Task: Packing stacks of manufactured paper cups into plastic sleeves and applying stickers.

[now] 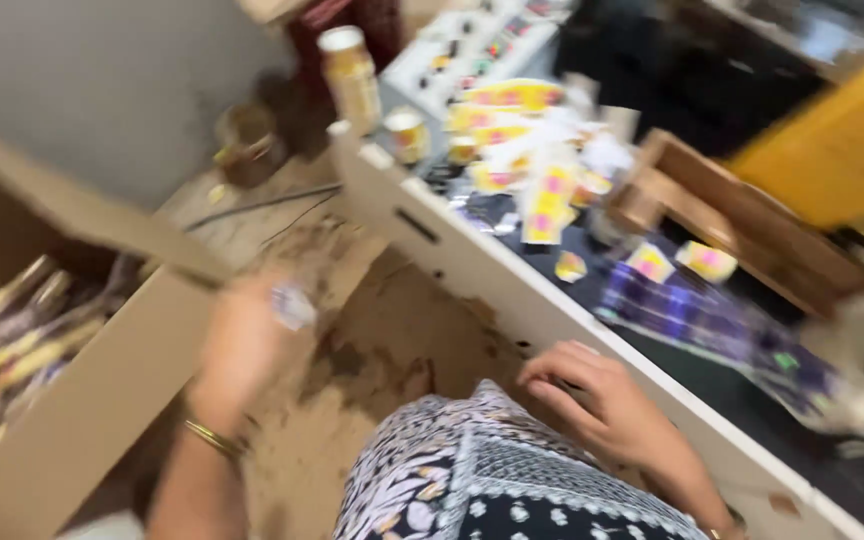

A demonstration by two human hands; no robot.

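the left hand (247, 335) is over the box (82, 390) flap at 9 o'clock, closed on a small pale packet (294, 305), though blur makes the grip hard to judge. the box, open at the left edge, already holds several long yellow-tipped packs (22, 335), so some packing looks done. many yellow and pink packets (542, 195) lie loose on the dark tray (652, 300) at 1 o'clock, so plenty looks left. the right hand (602, 400) rests at 4 o'clock by the tray's white rim (472, 265), fingers curled, holding nothing visible. jars (352, 75) stand at 12 o'clock beside a control panel (472, 40). a wooden crate (732, 215) sits at 2 o'clock. the raised flap stands between hand and box.
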